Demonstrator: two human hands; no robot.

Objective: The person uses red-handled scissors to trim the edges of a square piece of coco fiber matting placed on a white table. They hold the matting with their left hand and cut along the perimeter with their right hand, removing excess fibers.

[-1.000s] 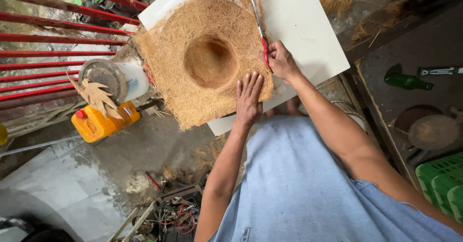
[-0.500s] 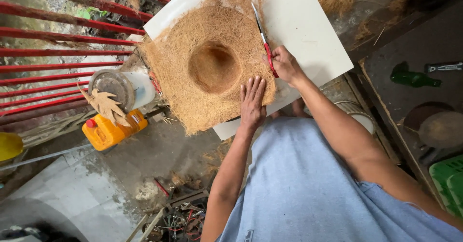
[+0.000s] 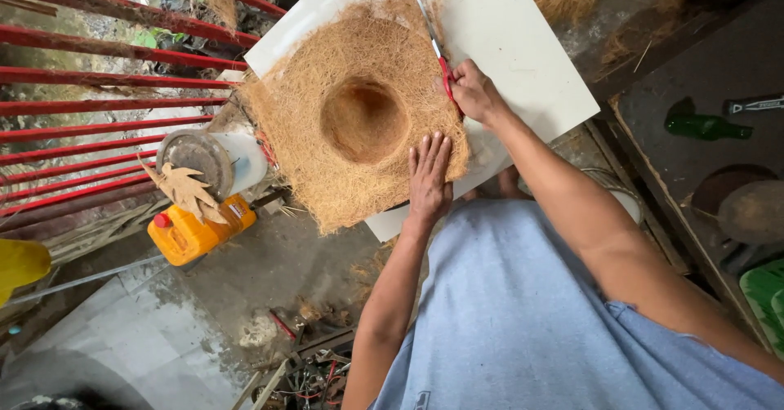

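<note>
While my left hand (image 3: 428,177) presses flat on the fibre mat (image 3: 359,116) on the white board (image 3: 523,59), my right hand (image 3: 476,91) clenches red-handled scissors (image 3: 434,44); fibres slipping could skew the cut.

Fibre mat (image 3: 359,124) — coarse, rough, matt; board (image 3: 523,42) — smooth white; scissors (image 3: 437,51) — metal blades, red plastic handles.

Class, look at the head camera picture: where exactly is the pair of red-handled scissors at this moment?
The red-handled scissors are in the right hand, at the upper right rim of the coir fibre mat, blades pointing away over the white board.
</note>
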